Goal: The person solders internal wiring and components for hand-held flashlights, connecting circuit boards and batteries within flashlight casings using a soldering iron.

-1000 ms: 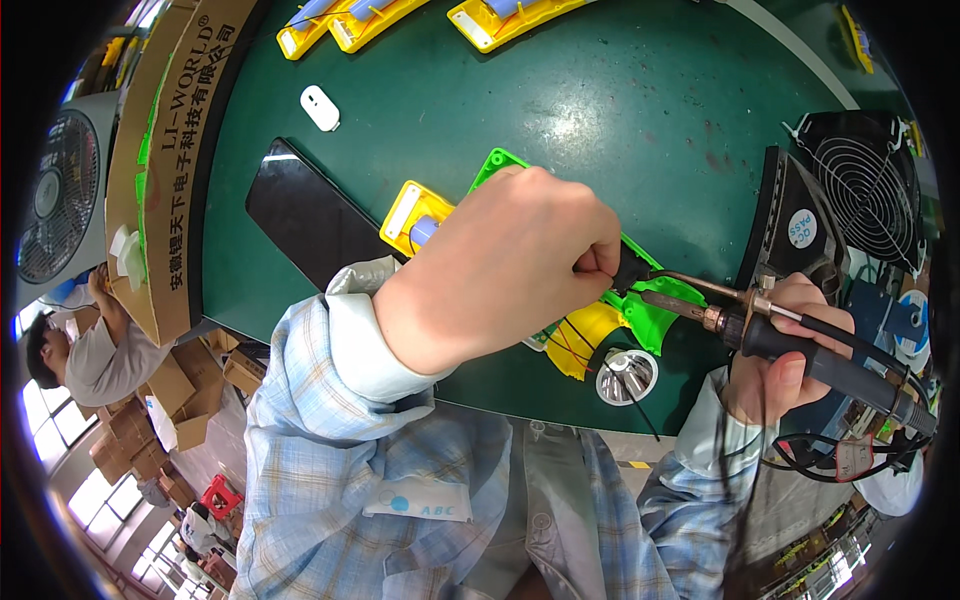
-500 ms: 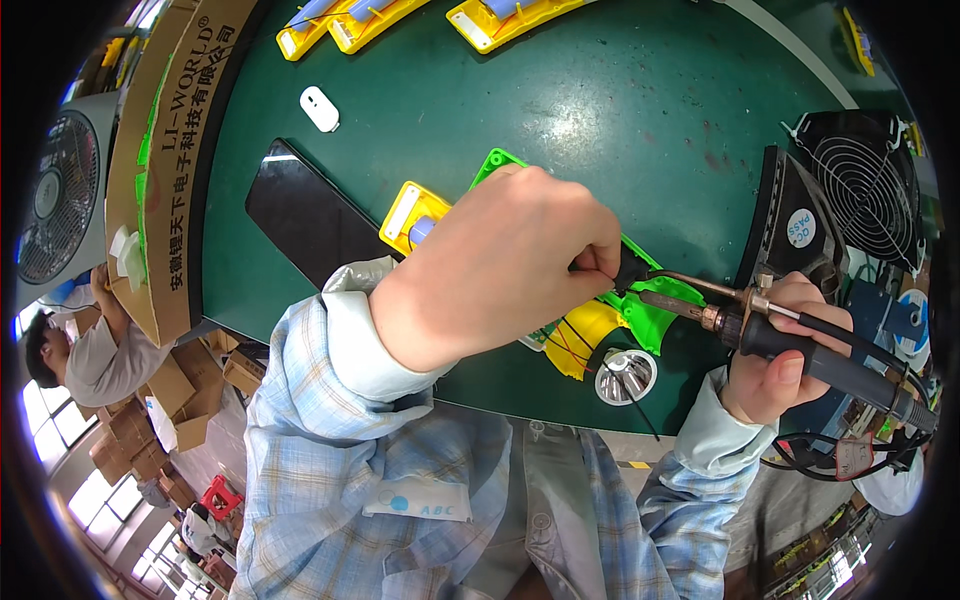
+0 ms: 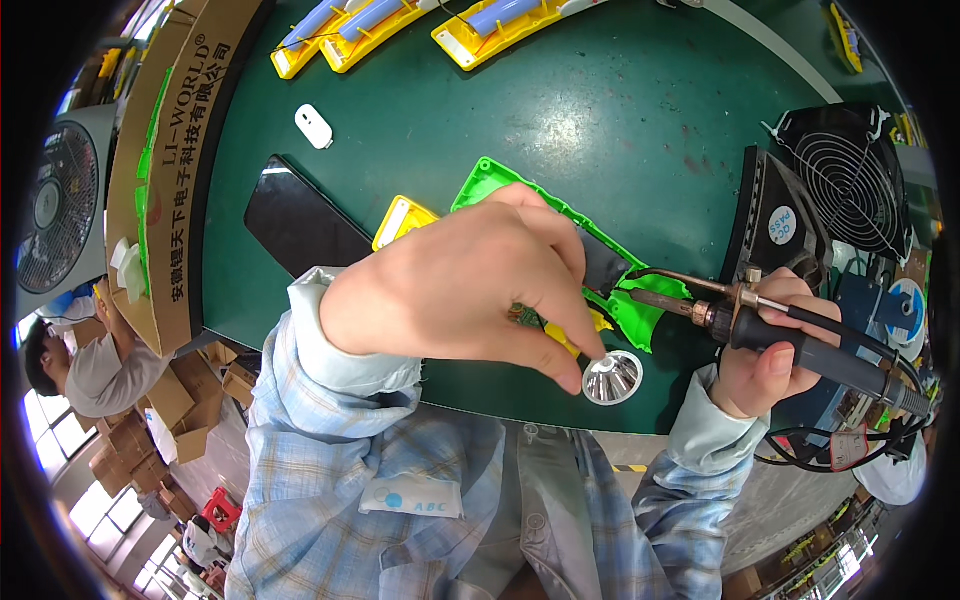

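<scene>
My left hand hovers palm-down over the work. Its thumb and forefinger are apart, with the fingertips beside a shiny round reflector cup. A small green circuit board shows through the gap between them. Under and beyond this hand lies a green plastic housing half, with a dark flat part in it. To its left, a yellow housing is partly covered by the hand. My right hand grips a black-handled soldering iron with a thin feed tube; its tip is close to the green housing's right end.
Yellow housings with blue cells lie along the far edge. At left are a black phone, a white mouse-shaped item and a cardboard box. A black fan stands at right. Another person sits beyond the box.
My left hand has let go of a dark piece at the green housing and moved back toward the reflector cup, its fingers parting. The soldering iron stays in my right hand, nearly still.
</scene>
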The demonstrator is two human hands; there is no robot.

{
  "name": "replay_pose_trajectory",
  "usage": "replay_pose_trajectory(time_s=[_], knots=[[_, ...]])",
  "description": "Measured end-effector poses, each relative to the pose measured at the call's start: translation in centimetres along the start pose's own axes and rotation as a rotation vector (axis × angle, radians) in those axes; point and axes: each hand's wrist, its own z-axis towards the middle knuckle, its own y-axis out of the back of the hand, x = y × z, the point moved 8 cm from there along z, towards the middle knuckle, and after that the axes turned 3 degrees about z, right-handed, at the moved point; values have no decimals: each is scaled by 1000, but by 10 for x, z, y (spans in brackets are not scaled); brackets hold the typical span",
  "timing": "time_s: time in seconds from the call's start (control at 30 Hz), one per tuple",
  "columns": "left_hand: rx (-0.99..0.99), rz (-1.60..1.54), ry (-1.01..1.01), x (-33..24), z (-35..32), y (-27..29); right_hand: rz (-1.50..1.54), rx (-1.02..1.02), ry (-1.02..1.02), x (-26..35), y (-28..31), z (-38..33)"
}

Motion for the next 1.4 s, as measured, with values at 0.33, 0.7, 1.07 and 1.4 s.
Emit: replay_pose_trajectory(time_s=[0.33,0.7,1.07,1.4], knots=[[110,-69,-97,-4,-6,4,44,-25,-23,-2,2,0],[-145,79,396,20,-32,41,32,-24,-20,-5,-1,0],[-394,-31,597,42,-49,46,46,-240,-85,-4,-17,17],[-498,207,642,34,-63,61,132,-308,-147,-18,-32,17]])
